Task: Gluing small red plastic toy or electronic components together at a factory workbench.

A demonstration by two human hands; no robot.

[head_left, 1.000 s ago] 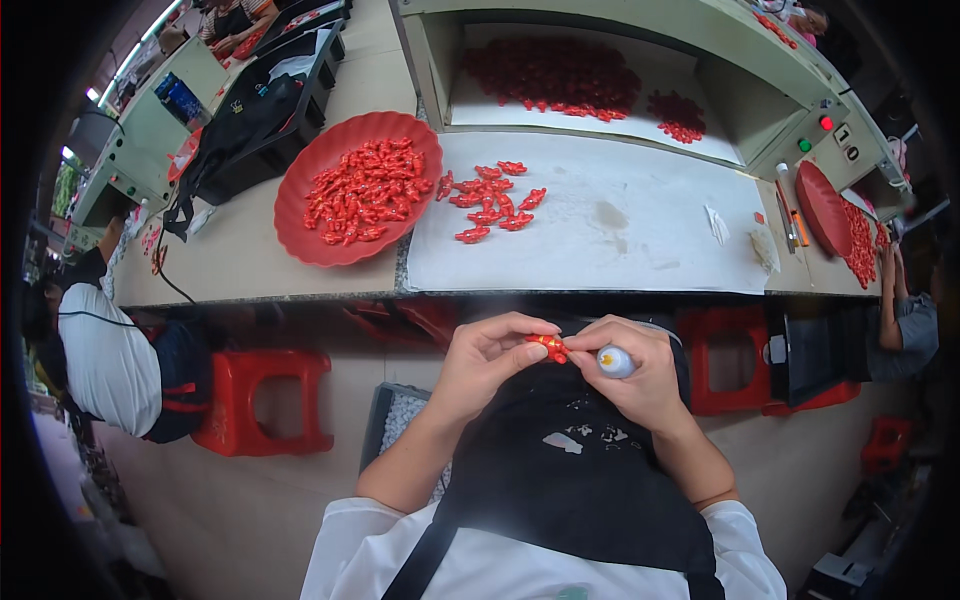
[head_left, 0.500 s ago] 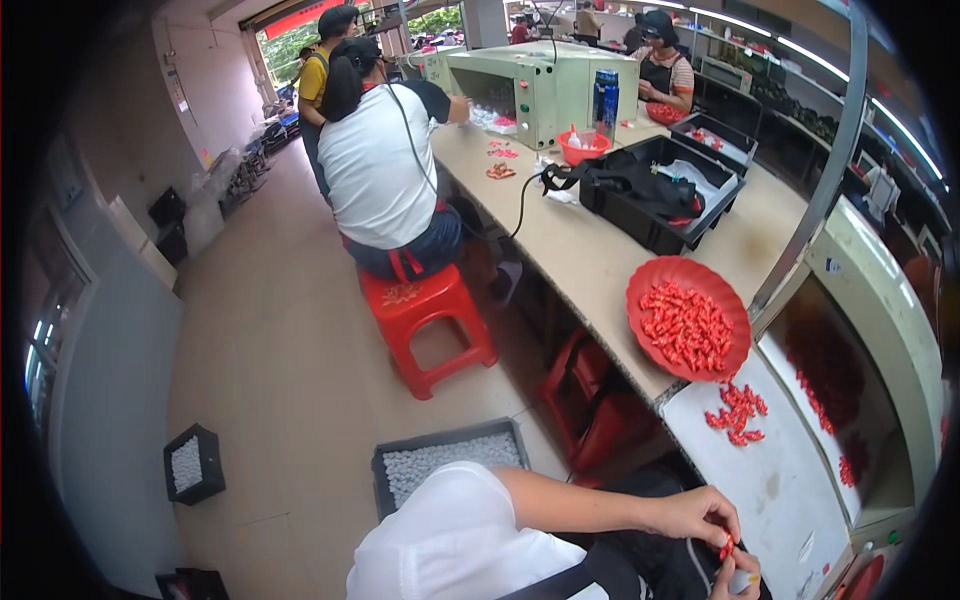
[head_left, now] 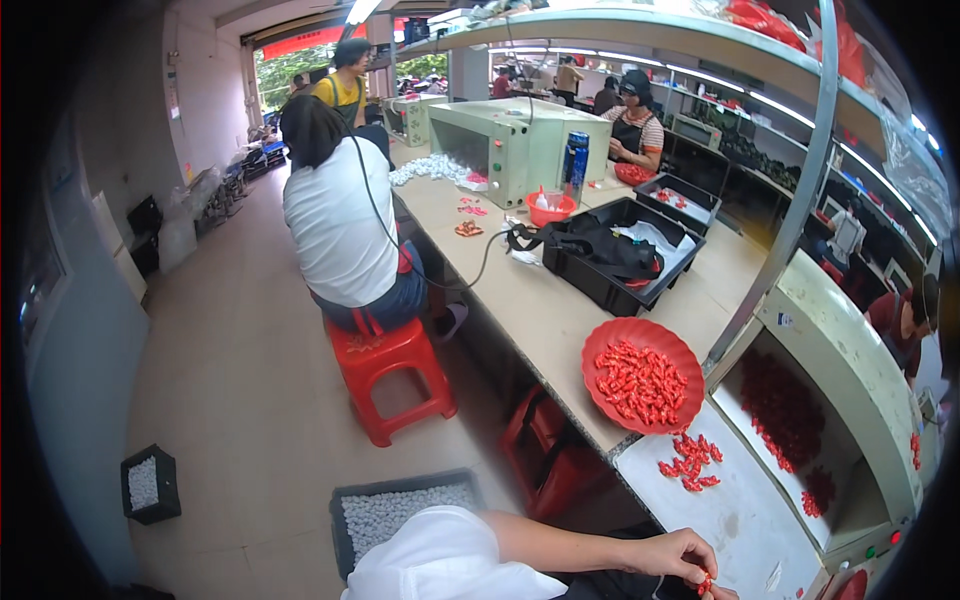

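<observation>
At the lower right edge, a small glossy red piece is pinched between the thumb and fingers of my left hand. My right hand meets it from below, its fingertips at the piece; the picture's edge cuts off most of this hand. Just ahead, a loose heap of similar red pieces lies on the white board. Beyond the heap stands a scalloped red bowl full of them. The pieces are too small to name their kind.
An open-fronted pale green box machine with red pieces inside stands right, behind a metal post. Black trays and a blue bottle stand farther along the table. A co-worker sits on a red stool. A dark crate of white pieces is on the floor.
My view has shifted, showing more of the overhead shelf and right side. Both hands stay at the red piece. A white object by my right hand has left the picture. The seated co-worker's arm has drawn in.
</observation>
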